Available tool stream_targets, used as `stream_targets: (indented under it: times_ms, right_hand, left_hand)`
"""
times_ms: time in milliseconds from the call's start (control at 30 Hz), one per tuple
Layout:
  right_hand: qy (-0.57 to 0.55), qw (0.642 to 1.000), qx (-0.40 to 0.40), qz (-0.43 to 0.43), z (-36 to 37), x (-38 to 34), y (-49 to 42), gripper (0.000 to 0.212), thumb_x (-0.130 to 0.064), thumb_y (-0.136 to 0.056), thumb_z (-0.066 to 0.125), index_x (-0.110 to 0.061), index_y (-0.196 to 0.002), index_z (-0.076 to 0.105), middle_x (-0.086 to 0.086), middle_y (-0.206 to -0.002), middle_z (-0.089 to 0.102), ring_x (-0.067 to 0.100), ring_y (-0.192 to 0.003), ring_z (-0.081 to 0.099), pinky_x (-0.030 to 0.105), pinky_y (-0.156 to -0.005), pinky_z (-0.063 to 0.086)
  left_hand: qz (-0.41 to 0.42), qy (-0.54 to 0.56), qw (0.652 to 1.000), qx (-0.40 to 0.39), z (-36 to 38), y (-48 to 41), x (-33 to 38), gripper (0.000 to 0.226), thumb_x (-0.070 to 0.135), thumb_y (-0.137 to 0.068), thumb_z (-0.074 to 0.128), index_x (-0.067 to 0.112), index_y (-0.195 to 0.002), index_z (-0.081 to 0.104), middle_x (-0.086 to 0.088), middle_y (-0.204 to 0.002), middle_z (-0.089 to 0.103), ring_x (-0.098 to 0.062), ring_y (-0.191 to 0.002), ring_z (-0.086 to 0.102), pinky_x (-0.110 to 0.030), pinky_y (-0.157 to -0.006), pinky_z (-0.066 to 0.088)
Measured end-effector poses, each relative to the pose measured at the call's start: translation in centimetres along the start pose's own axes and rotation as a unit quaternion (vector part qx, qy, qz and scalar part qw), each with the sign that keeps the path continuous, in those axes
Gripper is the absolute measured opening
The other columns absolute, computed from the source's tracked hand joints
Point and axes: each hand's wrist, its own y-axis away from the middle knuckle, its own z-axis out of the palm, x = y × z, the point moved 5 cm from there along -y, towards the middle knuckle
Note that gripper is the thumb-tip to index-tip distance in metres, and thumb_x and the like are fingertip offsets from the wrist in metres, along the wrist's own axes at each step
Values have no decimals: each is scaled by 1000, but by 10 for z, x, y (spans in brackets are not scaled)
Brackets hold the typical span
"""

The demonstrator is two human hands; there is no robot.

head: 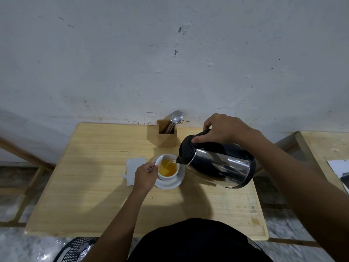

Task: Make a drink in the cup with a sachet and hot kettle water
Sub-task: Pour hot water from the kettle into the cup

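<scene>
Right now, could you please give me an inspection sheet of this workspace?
Surface: wooden table set against the wall.
Job's things: white cup on a saucer, holding orange liquid; steel kettle tilted, pouring water into the cup; torn white sachet lying left of the saucer.
Clutter: wooden holder with spoons at the back.
Grippers: left hand at the cup, pinching something small and metallic; right hand gripping the kettle's handle.
Cables: nothing seen.
Surroundings: second table to the right; black perforated basket below.
</scene>
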Motion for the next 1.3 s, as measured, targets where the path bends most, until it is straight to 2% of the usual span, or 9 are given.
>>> stream_targets:
  times_ms: [500, 733, 933, 1067, 1200, 1300]
  right_hand:
    - [4, 1000, 5, 1, 2, 0, 2, 56, -75, -69, 63, -22, -84, 69, -4, -86, 67, 11, -78, 59, 25, -58, 37]
    - [-6, 1000, 18, 8, 3, 5, 3, 55, -77, -66, 63, -24, -80, 68, -5, -85, 66, 11, -78, 60, 28, -62, 42]
    - [-9, 1000, 28, 10, 7, 10, 4, 56, -79, -66, 62, -25, -79, 68, -5, -86, 66, 10, -78, 60, 27, -60, 42]
    - [-50, 998, 35, 27, 6, 23, 7, 56, -81, -63, 62, -27, -75, 68, -9, -80, 64, 7, -74, 59, 27, -60, 42]
    - [-134, 988, 56, 43, 11, 40, 10, 54, -81, -59, 65, -29, -71, 70, -11, -79, 66, 9, -77, 61, 29, -62, 42]
    - [-225, 968, 98, 54, 13, 56, 15, 57, -83, -54, 65, -28, -66, 72, -14, -65, 66, 4, -63, 58, 28, -61, 40]
  left_hand:
    - [4, -8, 1000, 2, 0, 1, 1, 27, 18, -91, 58, 3, -111, 66, -17, -114, 68, -27, -107, 62, -27, -83, 41]
    - [5, -7, 1000, 4, -1, 2, 3, 24, 16, -90, 58, 2, -107, 68, -16, -110, 69, -15, -91, 56, -25, -81, 39]
    - [2, 1, 1000, 3, 0, 1, 2, 24, 17, -90, 58, 2, -107, 68, -17, -109, 70, -22, -98, 61, -26, -81, 40]
    - [-9, 7, 1000, 3, 1, 1, 0, 25, 18, -90, 58, 3, -107, 68, -16, -109, 69, -25, -102, 62, -27, -82, 41]
    - [-30, 18, 999, 11, 2, 2, -1, 25, 19, -90, 58, 4, -107, 68, -14, -106, 70, -23, -95, 60, -29, -81, 42]
    - [-40, 26, 999, 18, 4, 2, -3, 24, 20, -89, 58, 6, -105, 69, -14, -102, 71, -28, -94, 64, -32, -81, 47]
